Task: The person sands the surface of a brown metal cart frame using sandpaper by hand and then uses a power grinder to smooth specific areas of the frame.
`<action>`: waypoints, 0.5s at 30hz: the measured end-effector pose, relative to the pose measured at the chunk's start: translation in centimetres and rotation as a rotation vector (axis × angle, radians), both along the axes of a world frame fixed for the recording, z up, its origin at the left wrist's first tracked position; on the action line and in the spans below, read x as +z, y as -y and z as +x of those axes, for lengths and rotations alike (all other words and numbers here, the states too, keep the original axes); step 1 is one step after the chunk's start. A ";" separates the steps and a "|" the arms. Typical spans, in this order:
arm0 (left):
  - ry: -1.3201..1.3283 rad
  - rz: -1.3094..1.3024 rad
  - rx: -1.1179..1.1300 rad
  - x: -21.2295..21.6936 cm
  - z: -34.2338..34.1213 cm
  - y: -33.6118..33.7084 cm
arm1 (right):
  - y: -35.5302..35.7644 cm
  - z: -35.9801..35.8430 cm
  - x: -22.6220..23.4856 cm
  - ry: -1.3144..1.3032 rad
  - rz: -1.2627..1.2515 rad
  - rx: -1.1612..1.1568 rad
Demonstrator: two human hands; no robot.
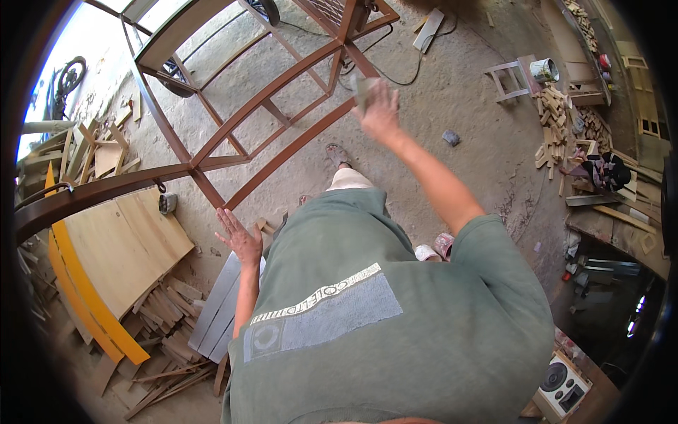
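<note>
Head view: right hand (381,113) is closed around a small grey sanding pad (363,90), pressed on a diagonal rail of the brown wooden frame (282,92) near its far corner; left hand (240,239) hangs spread and empty, just off the frame's near rail. My judgement: the frame looks evenly brown all over, so how much rubbing is done or left cannot be read. Floor room is tight at the left edge, with offcuts (162,311), a yellow-edged board (120,247) and grey planks (219,304); open dusty floor (466,92) lies to the right.
</note>
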State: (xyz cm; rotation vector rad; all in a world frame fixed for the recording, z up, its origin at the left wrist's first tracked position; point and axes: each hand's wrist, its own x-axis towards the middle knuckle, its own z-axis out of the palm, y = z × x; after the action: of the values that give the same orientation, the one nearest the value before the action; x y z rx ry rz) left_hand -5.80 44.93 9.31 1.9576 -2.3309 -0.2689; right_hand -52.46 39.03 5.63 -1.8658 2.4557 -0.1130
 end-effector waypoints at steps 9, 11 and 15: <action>-0.011 -0.007 0.005 0.1 0.4 0.0 | 0.3 0.8 1.1 -0.057 -0.041 0.167; -0.038 -0.013 0.010 -0.1 0.4 0.0 | 0.1 4.7 1.6 -0.025 -0.108 0.314; -0.019 -0.032 0.015 -0.5 0.7 -0.1 | -2.1 18.4 0.2 0.189 -0.059 0.811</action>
State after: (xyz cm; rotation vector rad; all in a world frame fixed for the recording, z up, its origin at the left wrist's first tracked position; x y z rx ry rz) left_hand -5.15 45.03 8.82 1.9478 -2.2938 -0.2466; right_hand -34.07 41.10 5.87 -2.5584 1.4391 -0.2989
